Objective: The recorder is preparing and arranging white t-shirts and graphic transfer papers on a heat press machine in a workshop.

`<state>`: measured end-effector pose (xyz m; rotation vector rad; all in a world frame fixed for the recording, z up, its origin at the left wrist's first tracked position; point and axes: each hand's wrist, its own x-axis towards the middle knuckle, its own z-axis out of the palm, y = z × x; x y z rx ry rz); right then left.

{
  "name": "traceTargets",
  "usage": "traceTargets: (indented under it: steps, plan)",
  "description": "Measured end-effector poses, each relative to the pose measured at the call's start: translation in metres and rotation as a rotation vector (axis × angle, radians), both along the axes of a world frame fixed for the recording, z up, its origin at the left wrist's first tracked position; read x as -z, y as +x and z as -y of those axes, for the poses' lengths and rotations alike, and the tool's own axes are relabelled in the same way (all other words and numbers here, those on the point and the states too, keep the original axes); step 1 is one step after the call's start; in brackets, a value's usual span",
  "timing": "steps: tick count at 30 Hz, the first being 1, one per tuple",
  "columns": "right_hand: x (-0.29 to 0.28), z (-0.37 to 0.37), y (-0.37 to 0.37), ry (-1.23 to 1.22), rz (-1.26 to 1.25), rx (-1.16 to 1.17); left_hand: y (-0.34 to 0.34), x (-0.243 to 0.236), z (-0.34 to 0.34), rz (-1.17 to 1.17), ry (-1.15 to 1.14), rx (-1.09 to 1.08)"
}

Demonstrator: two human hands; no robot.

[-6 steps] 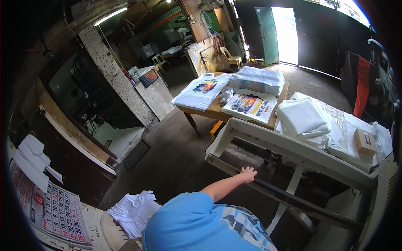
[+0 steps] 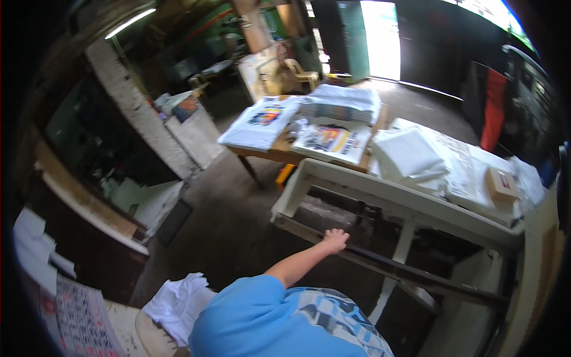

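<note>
My left hand rests with bent fingers gripping the dark rail of a pale metal machine frame; my blue-sleeved forearm comes up from the lower middle. My right hand is not in view. A crumpled white garment lies to the lower left on a pale rounded surface. Beyond the frame, a wooden table bears white shirts and sheets with colourful prints, and folded white cloths lie beside a small cardboard box.
A doorway with a pale step is at left, beside a rough pillar. A plastic chair stands behind the table, a bright open door at back, a red-and-black panel at right. An orange object sits under the table.
The surroundings have shifted left in the picture, the far parts also upward, as my view turns, and the picture is more blurred. My left hand stays on the rail.
</note>
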<state>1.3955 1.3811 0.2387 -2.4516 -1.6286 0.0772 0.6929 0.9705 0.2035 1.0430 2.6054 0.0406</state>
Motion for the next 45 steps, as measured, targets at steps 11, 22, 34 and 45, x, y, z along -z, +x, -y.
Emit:
traceTargets:
  steps: [11, 22, 34, 45]
  plan:
    - [0.008, 0.078, -0.263, 0.458, -0.046, -0.398, 0.004, -0.008, 0.009, -0.001, 0.159, 0.117]
    - [-0.053, 0.168, -0.465, 0.387, -0.771, -0.905, -0.036, -0.052, -0.023, 0.562, 1.217, -0.169]
    - [-0.129, 0.248, -0.520, 0.019, -1.654, -1.059, 0.128, -0.182, -0.099, 1.117, 1.112, 0.007]
    - [-0.047, 0.300, -0.367, -0.327, -1.082, -0.708, 0.101, -0.100, 0.072, 0.806, 1.143, -0.463]
